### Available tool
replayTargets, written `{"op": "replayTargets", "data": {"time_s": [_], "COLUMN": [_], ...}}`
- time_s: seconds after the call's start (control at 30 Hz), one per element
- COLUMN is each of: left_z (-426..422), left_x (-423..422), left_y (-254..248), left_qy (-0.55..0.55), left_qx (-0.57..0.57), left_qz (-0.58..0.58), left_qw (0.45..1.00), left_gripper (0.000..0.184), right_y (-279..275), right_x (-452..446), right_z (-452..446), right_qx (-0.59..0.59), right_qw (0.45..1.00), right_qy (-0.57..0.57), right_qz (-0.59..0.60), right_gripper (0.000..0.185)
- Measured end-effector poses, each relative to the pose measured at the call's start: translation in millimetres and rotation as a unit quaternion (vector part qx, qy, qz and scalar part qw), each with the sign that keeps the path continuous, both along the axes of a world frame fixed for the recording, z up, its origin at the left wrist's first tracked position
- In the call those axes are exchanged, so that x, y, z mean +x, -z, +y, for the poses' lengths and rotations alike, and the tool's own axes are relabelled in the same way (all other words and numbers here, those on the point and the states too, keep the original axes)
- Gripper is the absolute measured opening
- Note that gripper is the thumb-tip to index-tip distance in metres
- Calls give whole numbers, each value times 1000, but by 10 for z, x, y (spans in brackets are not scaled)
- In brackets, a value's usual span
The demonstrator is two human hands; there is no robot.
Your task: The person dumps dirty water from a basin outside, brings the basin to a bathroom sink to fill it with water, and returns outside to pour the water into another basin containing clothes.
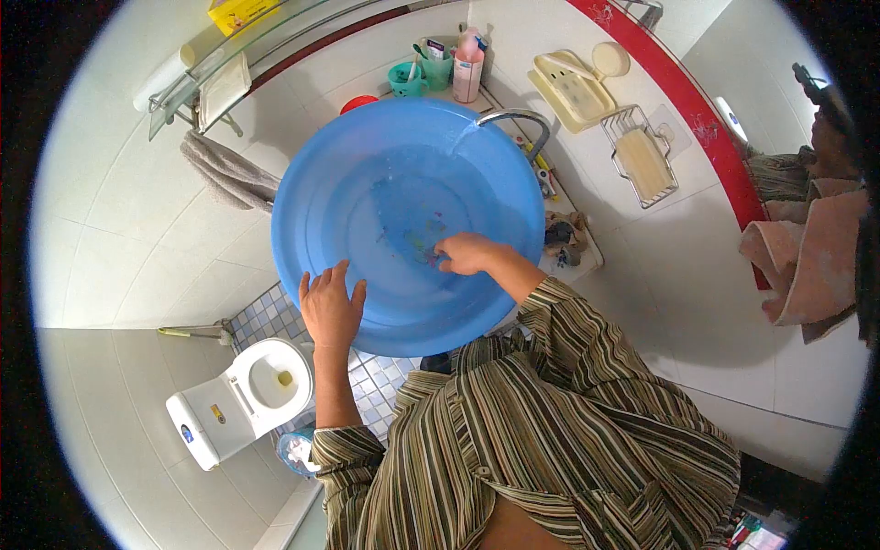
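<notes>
Blue basin [316, 197] lies beneath right hand [467, 254] — left hand [330, 310] over rim [412, 349].

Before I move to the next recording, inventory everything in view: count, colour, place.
Basin: one, blue, centre
Small bits: several, mixed colours, inside basin
Faucet: one, silver, basin's far right, water running
Cups: two, green, beyond basin
Container: one, pink, beside cups
Red object: one, behind basin, mostly hidden
Soap dish: one, cream, right wall
Wire rack: one, silver, below dish
Towels: grey left, pink far right
Yellow box: one, top left
Toilet: one, white, lower left
Bin: one, blue, beside toilet
Clutter: unclear, right of basin
Shirt: one, striped, bottom
Left hand: one, at basin's near-left rim
Right hand: one, inside basin
</notes>
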State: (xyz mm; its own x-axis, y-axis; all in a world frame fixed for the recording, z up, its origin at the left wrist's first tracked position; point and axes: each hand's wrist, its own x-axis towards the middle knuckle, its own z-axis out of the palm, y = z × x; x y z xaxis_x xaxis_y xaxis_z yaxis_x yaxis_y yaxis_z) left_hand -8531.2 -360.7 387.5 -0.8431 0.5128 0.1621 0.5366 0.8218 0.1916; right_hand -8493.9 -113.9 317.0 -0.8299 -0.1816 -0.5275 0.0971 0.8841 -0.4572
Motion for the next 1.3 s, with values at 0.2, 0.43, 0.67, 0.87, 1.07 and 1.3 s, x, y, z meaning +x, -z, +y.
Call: {"op": "replayTargets", "data": {"time_s": [0.2,0.43,0.67,0.87,1.07,1.3], "left_z": [-1,3,1,-2,3,-1], "left_x": [0,-2,2,0,0,-2], "left_y": [8,-12,-9,6,3,7], "left_qy": [2,-2,-2,0,-4,-1], "left_qx": [3,-10,-5,0,-10,-4], "left_qz": [1,-13,-8,-6,-3,2], "left_qw": [1000,1000,1000,1000,1000,1000], "left_gripper": [35,34,34,35,33,34], "right_y": [-3,-32,16,-24,17,59], "right_x": [7,5,-7,-7,-6,-13], "right_z": [3,-1,5,-2,0,8], "right_qx": [-9,-1,1,1,-5,9], "right_qw": [1000,1000,1000,1000,1000,1000], "right_qy": [3,3,-2,-1,2,-6], "right_qz": [4,4,-1,-5,-5,1], "right_gripper": [41,42,43,44,44,43]}}
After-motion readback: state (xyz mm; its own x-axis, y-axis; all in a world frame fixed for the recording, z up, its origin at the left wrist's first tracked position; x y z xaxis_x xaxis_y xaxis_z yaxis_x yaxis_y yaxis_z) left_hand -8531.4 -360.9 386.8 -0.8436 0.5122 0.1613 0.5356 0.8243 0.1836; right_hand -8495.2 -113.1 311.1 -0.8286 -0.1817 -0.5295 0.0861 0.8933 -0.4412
